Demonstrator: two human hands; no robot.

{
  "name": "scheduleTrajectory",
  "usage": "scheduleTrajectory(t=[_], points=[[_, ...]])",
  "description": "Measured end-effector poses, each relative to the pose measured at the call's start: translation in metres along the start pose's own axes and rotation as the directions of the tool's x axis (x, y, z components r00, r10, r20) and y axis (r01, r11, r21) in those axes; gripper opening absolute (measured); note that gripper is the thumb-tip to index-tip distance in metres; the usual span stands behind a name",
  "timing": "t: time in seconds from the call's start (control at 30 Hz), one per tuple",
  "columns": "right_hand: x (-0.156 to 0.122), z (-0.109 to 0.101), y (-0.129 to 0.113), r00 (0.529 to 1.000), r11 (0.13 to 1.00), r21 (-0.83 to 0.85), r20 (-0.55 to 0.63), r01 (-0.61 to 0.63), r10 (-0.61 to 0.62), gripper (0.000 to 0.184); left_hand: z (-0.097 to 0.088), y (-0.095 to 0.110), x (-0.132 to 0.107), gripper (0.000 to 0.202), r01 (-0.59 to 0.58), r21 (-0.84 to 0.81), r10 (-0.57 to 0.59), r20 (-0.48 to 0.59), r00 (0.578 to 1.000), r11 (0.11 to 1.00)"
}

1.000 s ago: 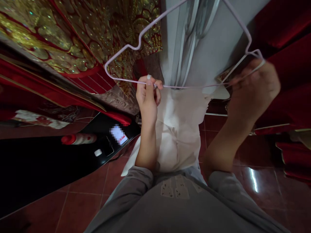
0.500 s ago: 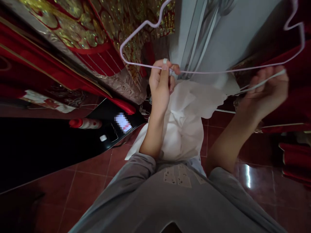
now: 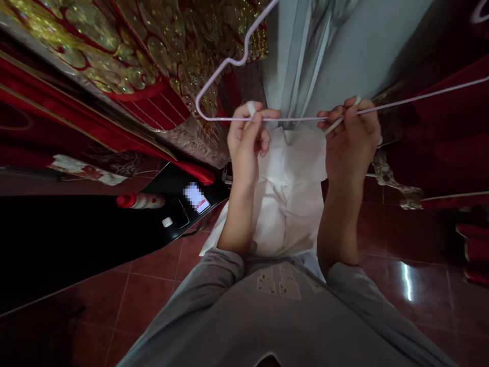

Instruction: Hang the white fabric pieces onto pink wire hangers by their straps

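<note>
A thin pale wire hanger (image 3: 298, 119) is held up in front of me, its bottom bar level across the middle. My left hand (image 3: 249, 137) pinches that bar near its left corner. My right hand (image 3: 349, 135) is closed on the bar farther right, with a white strap of the garment between its fingers. A white garment (image 3: 288, 193) hangs down below the bar between my forearms, reaching to my lap.
Red and gold embroidered cloth (image 3: 114, 66) hangs at the upper left. A black table (image 3: 69, 239) at the left carries a red-capped bottle (image 3: 141, 201) and a phone (image 3: 196, 199). Red floor tiles (image 3: 401, 275) spread below. Dark red fabric (image 3: 451, 137) fills the right side.
My right hand has moved left along the hanger bar, closer to my left hand. The hanger's right end has swung out of view.
</note>
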State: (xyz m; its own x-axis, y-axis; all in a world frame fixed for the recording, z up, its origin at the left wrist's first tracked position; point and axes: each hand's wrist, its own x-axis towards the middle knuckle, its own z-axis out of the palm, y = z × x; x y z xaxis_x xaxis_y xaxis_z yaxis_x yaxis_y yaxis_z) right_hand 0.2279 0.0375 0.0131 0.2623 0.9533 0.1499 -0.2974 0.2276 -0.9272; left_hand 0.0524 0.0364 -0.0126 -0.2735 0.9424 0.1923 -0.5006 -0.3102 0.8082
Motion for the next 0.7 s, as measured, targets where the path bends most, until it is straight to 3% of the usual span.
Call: scheduleTrajectory(t=[0.1, 0.17, 0.3, 0.43, 0.53, 0.6, 0.63, 0.7], points=[[0.005, -0.01, -0.003, 0.998, 0.999, -0.012, -0.041, 0.036, -0.037, 0.015, -0.02, 0.014, 0.005, 0.017, -0.1, 0.018, 0.102, -0.172, 0.98, 0.995], [0.007, -0.014, -0.006, 0.998, 0.999, -0.022, -0.056, 0.037, -0.038, 0.015, -0.04, 0.021, 0.012, 0.025, -0.163, 0.13, 0.194, -0.292, 0.936, 0.978], [0.008, -0.015, -0.006, 0.999, 1.0, -0.022, -0.03, 0.023, -0.023, 0.01, -0.074, 0.027, 0.025, 0.021, -0.314, 0.395, 0.448, -0.31, 0.839, 0.863], [0.008, -0.01, 0.001, 0.999, 0.999, 0.01, -0.011, 0.03, -0.03, 0.007, -0.084, 0.029, 0.034, 0.002, -0.534, 0.5, 0.624, -0.017, 0.782, 0.682], [0.008, -0.004, 0.004, 0.999, 0.998, 0.046, -0.017, 0.042, -0.041, 0.008, -0.08, 0.03, 0.048, 0.033, -0.667, 0.36, 0.614, 0.263, 0.744, 0.653], [0.007, -0.001, 0.005, 0.999, 0.995, 0.088, -0.01, 0.048, -0.048, 0.008, -0.075, 0.031, 0.061, 0.054, -0.728, 0.271, 0.597, 0.432, 0.676, 0.629], [0.006, -0.001, 0.004, 0.999, 0.994, 0.098, -0.01, 0.048, -0.047, 0.008, -0.071, 0.033, 0.068, 0.058, -0.72, 0.285, 0.554, 0.484, 0.678, 0.633], [0.005, -0.001, 0.004, 0.999, 0.996, 0.083, -0.022, 0.041, -0.039, 0.007, -0.061, 0.04, 0.078, 0.057, -0.665, 0.355, 0.446, 0.528, 0.723, 0.657]])
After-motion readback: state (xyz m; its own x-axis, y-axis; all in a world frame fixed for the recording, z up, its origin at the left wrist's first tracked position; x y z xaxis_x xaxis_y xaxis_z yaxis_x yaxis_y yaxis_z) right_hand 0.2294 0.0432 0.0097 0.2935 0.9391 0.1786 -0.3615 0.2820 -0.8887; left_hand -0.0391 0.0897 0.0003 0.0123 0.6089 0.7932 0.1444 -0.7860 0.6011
